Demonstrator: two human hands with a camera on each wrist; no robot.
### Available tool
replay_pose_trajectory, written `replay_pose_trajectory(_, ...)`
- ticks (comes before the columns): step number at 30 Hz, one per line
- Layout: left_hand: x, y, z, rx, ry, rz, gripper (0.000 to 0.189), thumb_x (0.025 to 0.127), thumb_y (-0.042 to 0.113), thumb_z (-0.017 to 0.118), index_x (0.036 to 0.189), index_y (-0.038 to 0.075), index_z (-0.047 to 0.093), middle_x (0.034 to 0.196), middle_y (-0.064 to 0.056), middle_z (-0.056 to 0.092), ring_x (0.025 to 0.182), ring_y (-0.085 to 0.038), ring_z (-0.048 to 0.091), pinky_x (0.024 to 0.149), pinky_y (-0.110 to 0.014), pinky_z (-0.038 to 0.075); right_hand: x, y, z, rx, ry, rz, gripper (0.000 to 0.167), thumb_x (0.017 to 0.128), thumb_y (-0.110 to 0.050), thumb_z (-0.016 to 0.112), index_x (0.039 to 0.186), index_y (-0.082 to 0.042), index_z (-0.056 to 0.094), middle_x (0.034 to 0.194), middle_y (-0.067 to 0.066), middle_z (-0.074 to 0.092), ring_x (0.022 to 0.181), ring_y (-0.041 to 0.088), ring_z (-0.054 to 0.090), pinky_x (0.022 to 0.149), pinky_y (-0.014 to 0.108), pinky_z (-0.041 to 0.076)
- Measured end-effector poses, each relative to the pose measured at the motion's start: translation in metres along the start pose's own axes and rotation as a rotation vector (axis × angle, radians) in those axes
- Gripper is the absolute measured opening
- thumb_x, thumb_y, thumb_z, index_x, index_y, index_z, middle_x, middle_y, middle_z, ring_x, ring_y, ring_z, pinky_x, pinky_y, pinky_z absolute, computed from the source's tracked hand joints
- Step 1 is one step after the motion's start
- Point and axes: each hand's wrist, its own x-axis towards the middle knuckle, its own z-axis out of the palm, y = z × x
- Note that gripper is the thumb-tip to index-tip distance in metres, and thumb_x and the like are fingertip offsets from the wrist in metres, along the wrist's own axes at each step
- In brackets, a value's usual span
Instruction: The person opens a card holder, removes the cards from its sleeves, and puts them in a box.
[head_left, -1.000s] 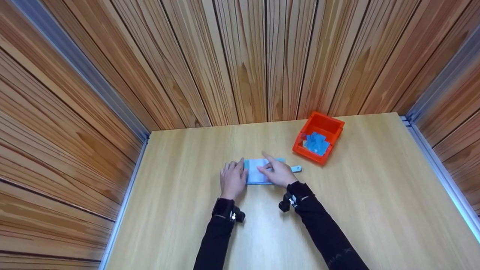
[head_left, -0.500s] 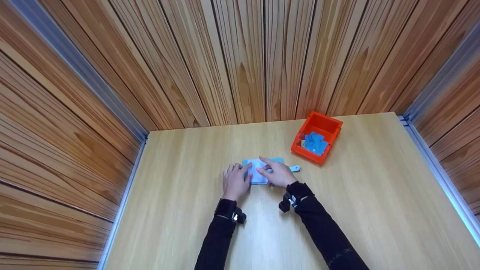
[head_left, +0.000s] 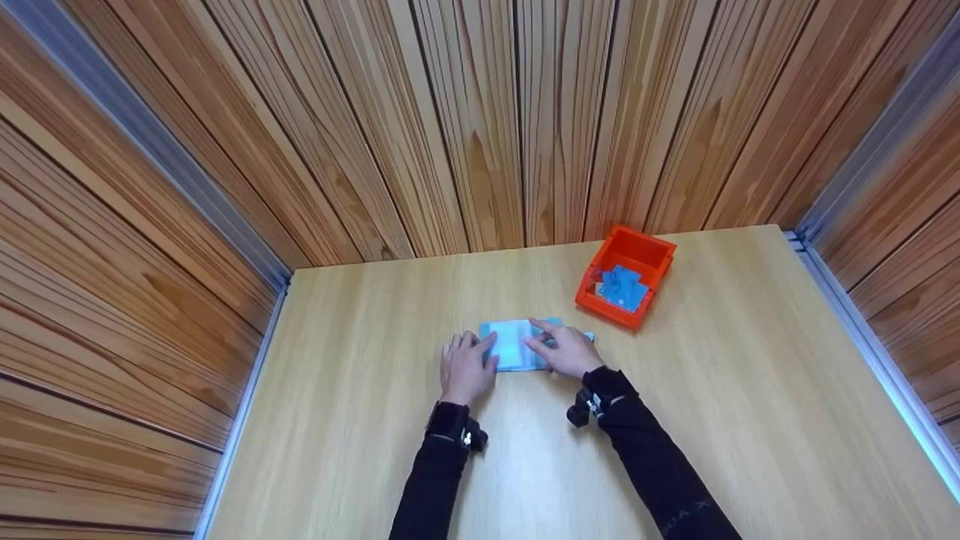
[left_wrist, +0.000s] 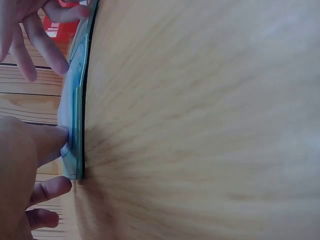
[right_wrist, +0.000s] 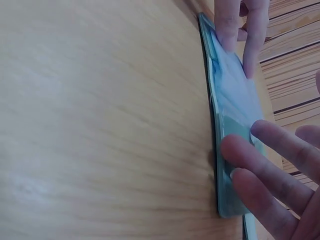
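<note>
A light-blue, flat card holder (head_left: 486,330) lies opened on the table, with a pale sheet (head_left: 510,343) over its left and middle part. In the right wrist view the cover (right_wrist: 231,197) has a glossy clear pocket at its near end. My left hand (head_left: 466,369) is at the holder's left end, thumb and forefinger pressing on the pale sheet. Over the right end is my right hand (head_left: 568,351), fingers spread, tips close over the pocket and the sheet's edge. A short tab (head_left: 589,336) sticks out at the right, mostly hidden by this hand.
A red-orange box (head_left: 636,253) with several blue, flat pieces (head_left: 622,288) in it stands behind and right of the hands. Wood-patterned walls (head_left: 480,135) enclose the light wooden table (head_left: 360,405) at the back and both sides.
My left hand has slid right, from the holder's left edge onto the sheet. My right hand has shifted a little to the right and now covers more of the tab.
</note>
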Motion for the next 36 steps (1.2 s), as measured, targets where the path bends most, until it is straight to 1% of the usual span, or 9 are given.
replay_pose_trajectory(8, 0.000, -0.002, -0.001, -0.006, -0.007, 0.001, 0.046, 0.098, 0.036, 0.069, 0.142, 0.026, 0.065, 0.108, -0.004, 0.061, 0.096, -0.022, 0.050, 0.083, -0.037, 0.037, -0.002, 0.000, -0.001, 0.019, 0.013, 0.015, 0.061, 0.102, -0.048, 0.062, 0.155, -0.022, 0.050, 0.117, 0.003, 0.073, 0.068, 0.022, 0.070, 0.065, 0.029, 0.052)
replay_pose_trajectory(11, 0.001, -0.003, 0.000, -0.001, -0.010, -0.001, 0.046, 0.098, 0.036, 0.068, 0.143, 0.026, 0.064, 0.109, -0.004, 0.061, 0.097, -0.022, 0.050, 0.084, -0.037, 0.038, -0.001, 0.001, -0.001, 0.013, 0.012, 0.021, 0.060, 0.102, -0.048, 0.062, 0.155, -0.023, 0.051, 0.116, 0.002, 0.072, 0.068, 0.022, 0.070, 0.065, 0.031, 0.053)
replay_pose_trajectory(15, 0.001, -0.003, 0.002, -0.005, -0.023, 0.000, 0.046, 0.099, 0.035, 0.067, 0.144, 0.026, 0.063, 0.110, -0.004, 0.061, 0.099, -0.023, 0.050, 0.083, -0.037, 0.037, -0.001, 0.003, -0.004, -0.024, 0.029, -0.004, 0.058, 0.102, -0.047, 0.062, 0.153, -0.021, 0.053, 0.115, 0.001, 0.073, 0.068, 0.020, 0.070, 0.079, 0.038, 0.053)
replay_pose_trajectory(18, 0.001, -0.002, 0.000, -0.020, -0.046, 0.000, 0.046, 0.100, 0.035, 0.065, 0.146, 0.026, 0.061, 0.113, -0.004, 0.061, 0.101, -0.023, 0.050, 0.085, -0.037, 0.037, 0.000, 0.005, -0.009, -0.067, 0.076, -0.031, 0.055, 0.102, -0.045, 0.063, 0.149, -0.019, 0.058, 0.113, 0.001, 0.074, 0.080, 0.018, 0.068, 0.085, 0.038, 0.050)
replay_pose_trajectory(22, 0.008, -0.002, -0.009, -0.025, -0.066, 0.005, 0.047, 0.101, 0.036, 0.064, 0.147, 0.026, 0.060, 0.119, -0.005, 0.062, 0.105, -0.023, 0.052, 0.088, -0.038, 0.039, 0.001, 0.007, -0.025, -0.088, 0.120, -0.031, 0.049, 0.102, -0.040, 0.064, 0.146, -0.018, 0.061, 0.112, 0.001, 0.073, 0.099, 0.020, 0.062, 0.085, 0.036, 0.049)
replay_pose_trajectory(26, 0.018, -0.009, -0.025, -0.021, -0.048, 0.016, 0.049, 0.101, 0.036, 0.065, 0.148, 0.025, 0.059, 0.124, -0.007, 0.063, 0.110, -0.025, 0.055, 0.088, -0.040, 0.041, 0.002, 0.008, -0.045, -0.063, 0.135, -0.005, 0.047, 0.102, -0.038, 0.065, 0.146, -0.019, 0.061, 0.116, 0.003, 0.071, 0.101, 0.024, 0.060, 0.084, 0.036, 0.050)
replay_pose_trajectory(29, 0.019, -0.018, -0.037, -0.023, -0.041, 0.011, 0.051, 0.101, 0.037, 0.066, 0.149, 0.024, 0.057, 0.130, -0.008, 0.063, 0.115, -0.027, 0.056, 0.090, -0.042, 0.042, -0.001, 0.012, -0.055, -0.050, 0.149, -0.002, 0.046, 0.102, -0.036, 0.065, 0.145, -0.018, 0.062, 0.118, 0.004, 0.070, 0.101, 0.024, 0.060, 0.085, 0.037, 0.051)
replay_pose_trajectory(32, 0.019, -0.027, -0.046, -0.018, -0.031, 0.012, 0.054, 0.100, 0.039, 0.067, 0.151, 0.023, 0.056, 0.136, -0.008, 0.062, 0.123, -0.030, 0.056, 0.097, -0.045, 0.043, -0.006, 0.019, -0.065, -0.035, 0.163, -0.015, 0.045, 0.102, -0.033, 0.066, 0.143, -0.014, 0.063, 0.121, 0.006, 0.071, 0.105, 0.027, 0.061, 0.092, 0.041, 0.052)
replay_pose_trajectory(36, 0.016, -0.041, -0.057, -0.032, 0.004, 0.024, 0.057, 0.099, 0.040, 0.068, 0.151, 0.023, 0.055, 0.141, -0.008, 0.061, 0.131, -0.032, 0.054, 0.104, -0.050, 0.042, -0.014, 0.028, -0.082, -0.057, 0.190, -0.047, 0.044, 0.102, -0.028, 0.067, 0.143, -0.011, 0.063, 0.138, 0.012, 0.066, 0.126, 0.034, 0.059, 0.108, 0.053, 0.047)
